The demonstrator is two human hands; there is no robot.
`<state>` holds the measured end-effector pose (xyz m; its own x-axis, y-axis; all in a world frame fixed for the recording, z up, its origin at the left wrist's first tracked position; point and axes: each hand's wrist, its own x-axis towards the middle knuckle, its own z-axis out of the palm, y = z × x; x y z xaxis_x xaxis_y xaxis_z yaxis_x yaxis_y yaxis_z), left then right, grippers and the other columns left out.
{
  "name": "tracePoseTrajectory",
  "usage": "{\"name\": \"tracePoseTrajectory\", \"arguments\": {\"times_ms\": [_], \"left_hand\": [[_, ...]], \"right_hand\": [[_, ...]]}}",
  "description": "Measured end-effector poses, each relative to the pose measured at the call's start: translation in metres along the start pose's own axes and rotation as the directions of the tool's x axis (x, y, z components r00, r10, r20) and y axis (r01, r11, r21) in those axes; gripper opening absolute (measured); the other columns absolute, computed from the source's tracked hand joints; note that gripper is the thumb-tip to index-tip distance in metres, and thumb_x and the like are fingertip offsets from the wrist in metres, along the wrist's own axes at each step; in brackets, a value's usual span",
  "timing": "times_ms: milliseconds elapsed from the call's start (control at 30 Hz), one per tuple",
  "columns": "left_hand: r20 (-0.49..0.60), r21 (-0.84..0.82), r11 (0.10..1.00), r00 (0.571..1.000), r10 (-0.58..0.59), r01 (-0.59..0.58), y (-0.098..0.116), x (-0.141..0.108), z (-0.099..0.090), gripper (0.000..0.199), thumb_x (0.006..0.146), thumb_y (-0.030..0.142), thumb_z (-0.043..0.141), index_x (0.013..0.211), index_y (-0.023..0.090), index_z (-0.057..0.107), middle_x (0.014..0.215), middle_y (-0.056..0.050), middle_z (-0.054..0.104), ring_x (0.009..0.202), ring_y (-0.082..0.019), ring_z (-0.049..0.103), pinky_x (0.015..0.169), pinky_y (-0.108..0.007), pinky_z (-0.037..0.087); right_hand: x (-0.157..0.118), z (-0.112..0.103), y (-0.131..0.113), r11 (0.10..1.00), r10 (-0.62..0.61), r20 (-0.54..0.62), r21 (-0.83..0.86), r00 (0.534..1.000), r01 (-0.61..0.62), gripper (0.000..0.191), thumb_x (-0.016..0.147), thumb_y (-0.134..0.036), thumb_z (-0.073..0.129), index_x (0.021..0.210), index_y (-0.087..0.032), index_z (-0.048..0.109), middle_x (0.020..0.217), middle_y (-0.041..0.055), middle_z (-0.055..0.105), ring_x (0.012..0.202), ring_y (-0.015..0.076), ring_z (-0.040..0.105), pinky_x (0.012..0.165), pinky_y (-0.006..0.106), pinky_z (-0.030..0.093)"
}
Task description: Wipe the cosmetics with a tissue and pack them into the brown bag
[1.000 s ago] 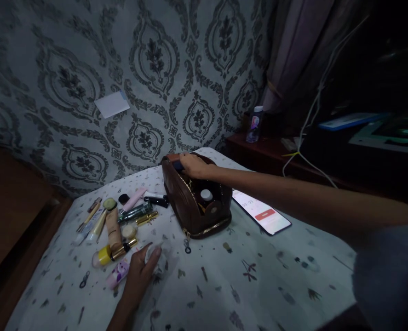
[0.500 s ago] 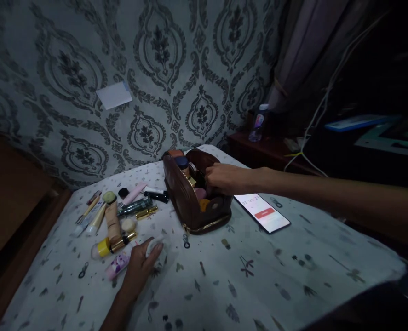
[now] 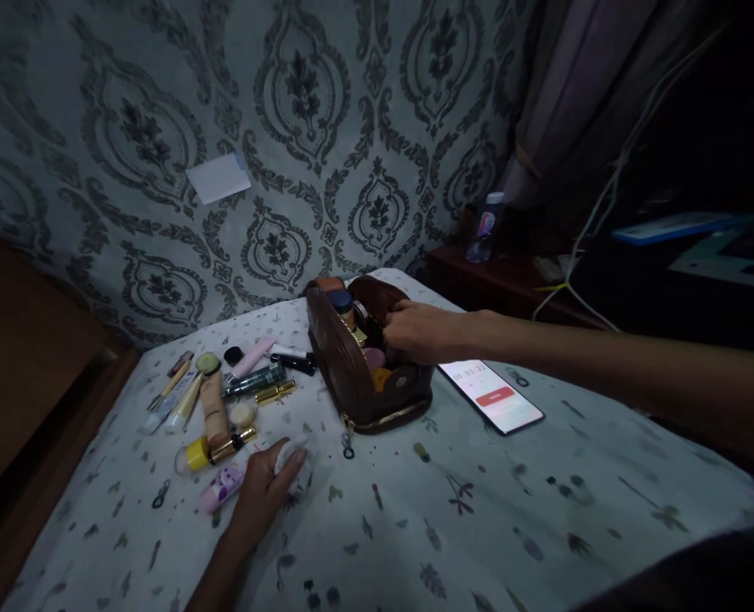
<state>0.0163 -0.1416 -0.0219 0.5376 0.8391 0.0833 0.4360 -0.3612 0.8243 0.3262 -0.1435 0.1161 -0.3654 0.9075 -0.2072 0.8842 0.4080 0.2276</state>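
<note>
My left hand (image 3: 263,489) rests on the cloth at the front left, closed around a whitish, partly see-through item (image 3: 298,476) whose kind is not clear. Beside it lies a pink and purple tube (image 3: 224,483). My right hand (image 3: 413,330) reaches over the right side into an unzipped brown makeup bag (image 3: 344,374). Its fingers are curled and their tips are hidden inside, so what they grip does not show. Within the bag I see a dark blue lid (image 3: 340,300), a pinkish round piece (image 3: 374,357) and something orange-yellow (image 3: 382,378).
Left of the bag lie several cosmetics, among them a beige tube (image 3: 212,406), a dark green tube (image 3: 253,380), a gold tube (image 3: 275,392) and a yellow-capped bottle (image 3: 191,456). A lit phone (image 3: 497,399) lies right of the bag. A bottle (image 3: 484,229) stands behind on a dark red surface.
The whole view has shifted slightly, so things appear a little further right. Both hands keep nearly the same places, the right one still in the bag.
</note>
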Motion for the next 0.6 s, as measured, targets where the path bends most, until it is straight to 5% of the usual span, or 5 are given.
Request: {"name": "tracePoseTrajectory", "arguments": {"times_ms": [600], "left_hand": [[-0.034, 0.008, 0.999, 0.999, -0.031, 0.031, 0.0, 0.001, 0.003, 0.043, 0.086, 0.057, 0.051, 0.069, 0.018, 0.055, 0.063, 0.001, 0.054, 0.064, -0.017, 0.049, 0.065, -0.026, 0.039]], "right_hand": [[-0.018, 0.007, 0.003, 0.994, -0.112, -0.129, -0.016, 0.985, 0.11, 0.022, 0.086, -0.01, 0.051, 0.078, -0.015, 0.071, 0.089, 0.0112, 0.072, 0.087, 0.0213, 0.061, 0.085, 0.034, 0.034]]}}
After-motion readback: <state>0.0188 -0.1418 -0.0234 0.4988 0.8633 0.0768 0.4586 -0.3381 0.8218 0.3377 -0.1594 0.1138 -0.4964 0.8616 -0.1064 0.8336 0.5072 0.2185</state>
